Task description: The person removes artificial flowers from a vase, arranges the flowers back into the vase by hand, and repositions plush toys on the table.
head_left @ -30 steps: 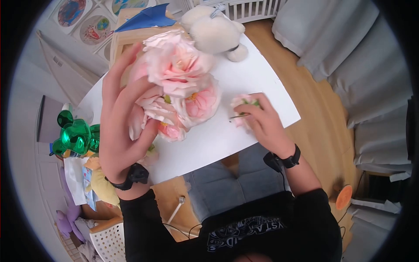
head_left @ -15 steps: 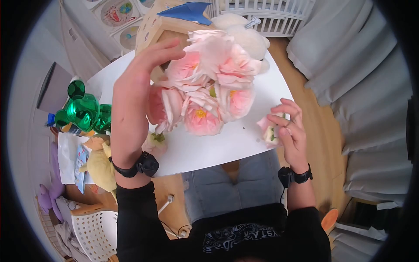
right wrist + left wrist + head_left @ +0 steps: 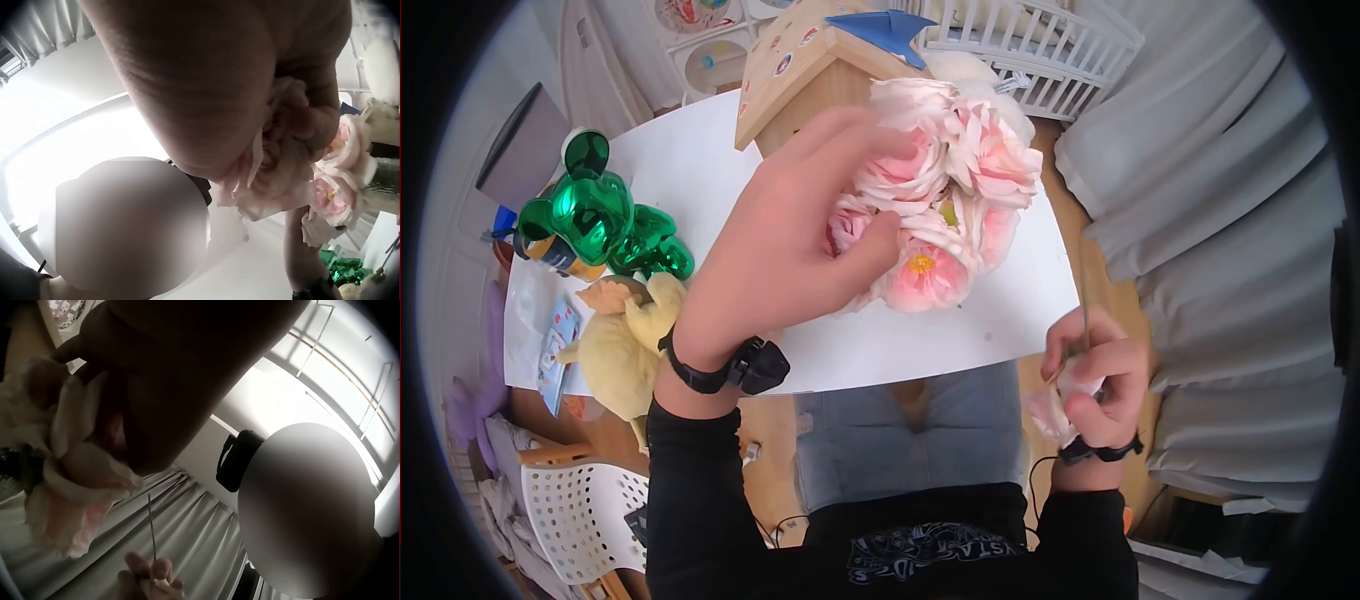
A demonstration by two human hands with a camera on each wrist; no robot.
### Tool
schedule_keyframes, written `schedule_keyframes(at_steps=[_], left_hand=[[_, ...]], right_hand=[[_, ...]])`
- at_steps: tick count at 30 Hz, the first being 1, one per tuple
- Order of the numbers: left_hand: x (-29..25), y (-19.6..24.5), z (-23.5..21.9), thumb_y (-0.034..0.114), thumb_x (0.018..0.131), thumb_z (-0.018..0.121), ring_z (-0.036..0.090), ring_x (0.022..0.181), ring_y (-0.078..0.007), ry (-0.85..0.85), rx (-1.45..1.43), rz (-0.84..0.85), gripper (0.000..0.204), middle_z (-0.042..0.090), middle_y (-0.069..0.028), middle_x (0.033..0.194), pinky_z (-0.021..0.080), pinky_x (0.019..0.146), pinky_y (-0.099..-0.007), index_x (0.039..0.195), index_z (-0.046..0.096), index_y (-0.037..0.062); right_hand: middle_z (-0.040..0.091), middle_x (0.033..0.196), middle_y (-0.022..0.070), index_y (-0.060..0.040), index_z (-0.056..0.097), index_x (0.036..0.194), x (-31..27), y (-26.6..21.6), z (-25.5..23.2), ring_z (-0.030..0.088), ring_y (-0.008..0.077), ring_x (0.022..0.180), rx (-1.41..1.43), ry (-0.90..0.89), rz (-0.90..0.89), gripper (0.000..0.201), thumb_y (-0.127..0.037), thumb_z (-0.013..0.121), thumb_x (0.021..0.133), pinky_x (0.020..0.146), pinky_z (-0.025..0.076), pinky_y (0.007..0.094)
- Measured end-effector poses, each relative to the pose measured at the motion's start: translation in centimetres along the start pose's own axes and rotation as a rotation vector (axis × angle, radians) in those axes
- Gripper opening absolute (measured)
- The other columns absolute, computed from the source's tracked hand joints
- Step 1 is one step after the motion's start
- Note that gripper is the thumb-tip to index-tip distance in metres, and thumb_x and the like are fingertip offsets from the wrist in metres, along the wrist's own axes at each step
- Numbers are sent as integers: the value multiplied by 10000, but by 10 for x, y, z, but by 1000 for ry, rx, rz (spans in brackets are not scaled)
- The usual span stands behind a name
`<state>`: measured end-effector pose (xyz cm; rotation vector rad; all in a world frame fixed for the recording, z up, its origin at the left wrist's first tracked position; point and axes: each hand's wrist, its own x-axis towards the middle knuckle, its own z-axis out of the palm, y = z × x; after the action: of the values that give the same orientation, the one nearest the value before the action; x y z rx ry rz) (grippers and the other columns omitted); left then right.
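Note:
A bunch of large pale pink roses (image 3: 925, 262) stands over the white table in the head view. My left hand (image 3: 785, 235) reaches in from its left side, thumb and fingers bent round a bloom (image 3: 850, 225) between them. The right wrist view shows a clear glass vase (image 3: 382, 181) beside the roses. Off the table's right edge, my right hand (image 3: 1115, 385) grips a single small pink rose (image 3: 1050, 415) head down, its thin stem (image 3: 152, 528) pointing up. In the right wrist view this rose's petals (image 3: 269, 181) spill out below the curled fingers.
A wooden house-shaped box (image 3: 820, 95) with a blue paper piece (image 3: 890, 35) on its roof stands behind the roses. Part of a white plush toy (image 3: 965, 68) shows there too. At the left are a shiny green bear figure (image 3: 595, 215) and a yellow plush toy (image 3: 615, 345).
My left hand has moved right and closed in on the roses. My right hand has moved down past the table edge with the small rose, its fingers now curled tighter and the stem upward.

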<state>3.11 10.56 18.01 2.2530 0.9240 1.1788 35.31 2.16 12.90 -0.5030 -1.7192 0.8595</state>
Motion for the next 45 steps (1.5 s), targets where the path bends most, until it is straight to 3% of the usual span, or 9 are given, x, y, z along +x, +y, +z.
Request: schedule_keyframes(at_steps=[2, 8, 13, 16, 25, 29, 30, 33, 45], left_hand=[[-3, 5, 0, 50, 841, 686, 655, 1133, -285, 26, 21, -5, 410, 660, -158, 1268, 493, 1055, -362, 1244, 654, -20], [-8, 19, -16, 90, 854, 768, 647, 1021, -276, -27, 214, -126, 374, 642, -144, 1197, 519, 968, -358, 1192, 641, -8], [-2, 7, -9, 81, 871, 749, 624, 1127, -288, 100, 55, 122, 370, 650, -134, 1274, 491, 1007, -380, 1235, 690, 48], [1, -6, -4, 42, 860, 716, 610, 1187, -306, 60, 153, 260, 387, 647, -133, 1353, 483, 1043, -403, 1246, 706, 65], [-1, -2, -6, 17, 847, 672, 596, 1191, -337, -17, 44, 178, 373, 622, -146, 1301, 475, 1051, -423, 1213, 717, 65], [0, -3, -5, 10, 849, 659, 602, 1172, -331, -57, 126, 230, 311, 603, -136, 1251, 483, 1026, -406, 1148, 729, 61], [-1, -3, -5, 13, 844, 658, 603, 1163, -328, -45, 141, 232, 288, 596, -133, 1244, 487, 1015, -403, 1120, 728, 58], [-1, -1, -2, 19, 833, 661, 607, 1163, -336, -18, 143, 221, 274, 598, -138, 1259, 494, 1005, -409, 1099, 719, 51], [3, 0, -5, 33, 809, 664, 601, 1236, -415, -44, 180, 252, 326, 607, -200, 1391, 503, 1044, -455, 1131, 703, -1]], right_hand=[[566, 1159, 209, -40, 748, 1021, 20, -32, -2, 649, 249, 858, -191, -138, 84, 204, -103, 839, 850, 723, 523, 324], [406, 1261, 193, 5, 745, 1151, 55, -61, 2, 657, 229, 890, -395, -456, 2, 427, -35, 920, 764, 765, 556, 318], [396, 1122, 124, -21, 754, 1164, 43, -54, 14, 622, 194, 859, -337, -356, -4, 521, -119, 997, 713, 768, 551, 311], [470, 1036, 101, -91, 764, 911, 44, -57, 15, 582, 175, 817, -426, -251, 57, 384, -74, 1003, 611, 644, 516, 283], [626, 962, 138, -24, 656, 1017, 67, -52, 2, 604, 184, 740, -292, -11, 49, 470, -458, 816, 929, 615, 480, 316], [718, 1069, 180, 35, 665, 1190, 66, -52, 15, 710, 244, 935, -337, 188, 113, 518, -413, 767, 952, 806, 607, 387], [724, 1068, 107, 56, 668, 1202, 60, -48, 18, 685, 163, 966, -264, 305, 135, 369, -151, 740, 905, 860, 555, 318], [722, 1114, 71, 45, 670, 1218, 70, -49, 13, 664, 117, 978, -88, 184, 378, 372, -145, 741, 906, 871, 531, 273], [640, 1340, 110, 58, 550, 1435, 104, -19, 27, 626, 162, 1186, -441, 6, 62, 440, -61, 649, 1023, 1024, 502, 307]])
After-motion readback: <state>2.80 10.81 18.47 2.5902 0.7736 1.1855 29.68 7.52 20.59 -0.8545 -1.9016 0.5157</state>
